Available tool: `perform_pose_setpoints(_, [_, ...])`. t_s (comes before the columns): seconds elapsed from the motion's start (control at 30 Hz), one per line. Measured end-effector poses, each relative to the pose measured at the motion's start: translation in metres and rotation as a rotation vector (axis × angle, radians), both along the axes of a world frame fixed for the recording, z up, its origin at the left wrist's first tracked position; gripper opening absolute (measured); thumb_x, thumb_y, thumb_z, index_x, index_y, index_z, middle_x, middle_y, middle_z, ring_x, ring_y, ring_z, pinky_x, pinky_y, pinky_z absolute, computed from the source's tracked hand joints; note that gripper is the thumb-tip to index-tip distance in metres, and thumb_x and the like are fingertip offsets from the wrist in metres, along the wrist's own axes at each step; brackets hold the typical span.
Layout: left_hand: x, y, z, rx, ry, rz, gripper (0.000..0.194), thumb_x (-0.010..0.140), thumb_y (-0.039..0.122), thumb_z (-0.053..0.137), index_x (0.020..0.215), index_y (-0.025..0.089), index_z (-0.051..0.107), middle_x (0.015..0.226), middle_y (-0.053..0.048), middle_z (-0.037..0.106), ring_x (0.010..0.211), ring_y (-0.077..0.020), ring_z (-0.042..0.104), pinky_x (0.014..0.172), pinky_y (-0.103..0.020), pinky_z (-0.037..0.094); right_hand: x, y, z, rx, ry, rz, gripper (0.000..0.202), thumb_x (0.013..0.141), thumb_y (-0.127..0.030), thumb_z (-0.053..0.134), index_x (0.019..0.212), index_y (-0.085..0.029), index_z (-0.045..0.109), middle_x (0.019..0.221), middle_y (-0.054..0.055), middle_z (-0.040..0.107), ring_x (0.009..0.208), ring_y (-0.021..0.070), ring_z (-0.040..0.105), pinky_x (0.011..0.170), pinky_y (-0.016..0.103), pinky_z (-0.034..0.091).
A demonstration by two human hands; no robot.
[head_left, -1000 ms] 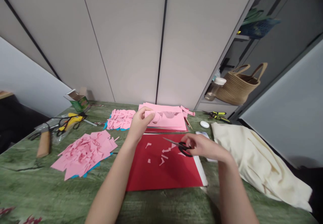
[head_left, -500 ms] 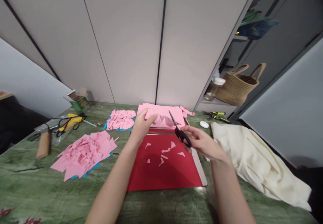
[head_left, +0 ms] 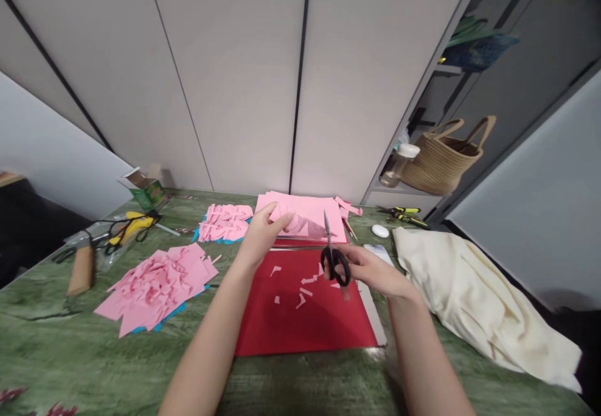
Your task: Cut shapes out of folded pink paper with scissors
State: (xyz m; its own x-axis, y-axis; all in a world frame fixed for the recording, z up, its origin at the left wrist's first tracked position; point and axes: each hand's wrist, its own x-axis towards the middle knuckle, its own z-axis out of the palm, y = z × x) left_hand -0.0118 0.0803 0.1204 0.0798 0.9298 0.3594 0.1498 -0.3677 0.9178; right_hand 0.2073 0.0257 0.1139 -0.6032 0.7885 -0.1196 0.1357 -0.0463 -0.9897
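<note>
My left hand (head_left: 265, 231) pinches a piece of pink paper (head_left: 300, 222) with drawn or cut curves, held up in front of a stack of pink sheets (head_left: 323, 206). In my right hand (head_left: 364, 269) are black-handled scissors (head_left: 334, 263), blades pointing up and away. The blades stand just right of the held paper; whether they touch it I cannot tell. Below both hands lies a red sheet (head_left: 310, 322) with several small pink scraps (head_left: 305, 291) scattered on it.
On the left lie a pile of pink offcuts (head_left: 159, 284), cut-out pink letters (head_left: 225, 222), a yellow-handled tool (head_left: 134, 225) and a green box (head_left: 148, 191). To the right are a cream cloth (head_left: 474, 297), a white oval object (head_left: 380, 231) and pliers (head_left: 406, 216). Cabinet doors (head_left: 235, 78) rise behind.
The scissors have turned more upright and dropped slightly, with my right hand lower and its fingers shifted on the handles. My left hand and the pink paper have barely moved.
</note>
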Motion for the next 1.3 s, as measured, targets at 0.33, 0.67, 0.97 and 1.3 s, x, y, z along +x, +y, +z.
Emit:
perform_pose_setpoints(0.33, [0.005,0.003,-0.005,-0.061,-0.118,0.026,0.025,0.073,0.039,0.055,0.064,0.016,0.050,0.063,0.002,0.047,0.060,-0.0116,0.041,0.056,-0.024,0.033,0.003,0.001,-0.003,0.178,-0.080,0.039,0.044,0.085,-0.057,0.041,0.091,-0.015,0.050,0.072,0.001,0.056,0.052,0.0101,0.055,0.055,0.025,0.039])
perform_pose_setpoints(0.67, [0.003,0.001,-0.001,-0.022,-0.018,-0.022,0.028,0.078,0.035,0.049,0.059,0.019,0.037,0.061,0.003,0.036,0.060,-0.0116,0.034,0.057,-0.023,0.028,0.031,-0.004,0.004,0.175,-0.058,0.141,0.038,0.088,-0.050,0.045,0.095,-0.013,0.053,0.077,0.002,0.056,0.043,0.0052,0.052,0.043,0.019,0.036])
perform_pose_setpoints(0.97, [0.007,-0.006,0.004,-0.025,0.048,-0.125,0.030,0.081,0.030,0.047,0.059,0.019,0.031,0.061,0.004,0.031,0.059,-0.0113,0.032,0.057,-0.024,0.028,0.024,-0.002,0.006,0.147,-0.139,0.167,0.036,0.090,-0.047,0.041,0.087,-0.013,0.053,0.074,0.000,0.056,0.041,0.0042,0.050,0.042,0.019,0.034])
perform_pose_setpoints(1.3, [0.015,-0.010,0.003,-0.057,0.078,-0.187,0.031,0.082,0.032,0.044,0.055,0.019,0.038,0.058,0.003,0.042,0.058,-0.0122,0.039,0.058,-0.025,0.031,0.018,-0.001,0.005,0.139,-0.153,0.102,0.044,0.085,-0.058,0.041,0.089,-0.016,0.054,0.068,0.000,0.059,0.050,0.0115,0.056,0.053,0.024,0.041])
